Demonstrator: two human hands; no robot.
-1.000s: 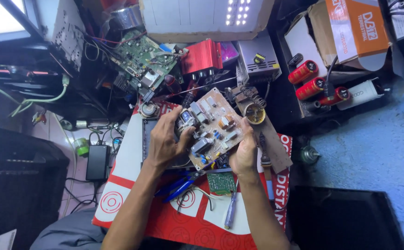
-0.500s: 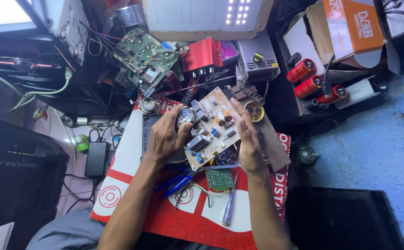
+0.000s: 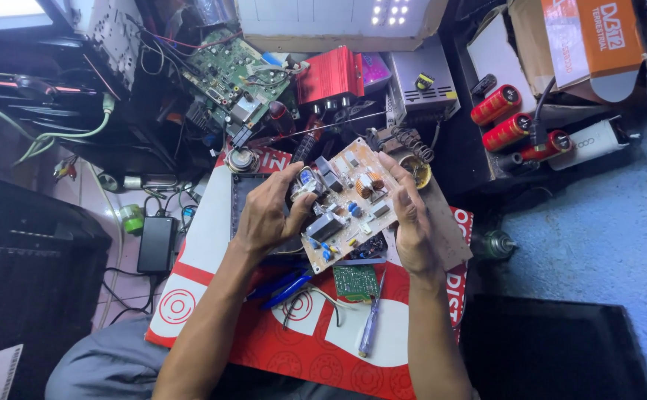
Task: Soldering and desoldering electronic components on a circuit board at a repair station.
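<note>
Tan and crowded with parts, a rectangular circuit board (image 3: 349,204) carrying a copper coil, blue capacitors and black blocks is held up between both hands above the red-and-white printed sheet (image 3: 190,296) that covers the table. The left hand (image 3: 268,215) has its grip pressed onto the board's left edge, thumb lying across the components and fingers curled under. The right hand (image 3: 412,218) is flat against the opposite edge, fingers straight, bracing more than pinching, so the component face tilts toward the head camera, probably for inspection. Just below the grip lie a small green circuit board (image 3: 355,281), a blue-handled pair of pliers (image 3: 283,287) and a slim blue screwdriver (image 3: 372,326). Beyond the grip sits a red finned metal case (image 3: 329,74); well off to the right are three red cylindrical capacitors (image 3: 512,122).
</note>
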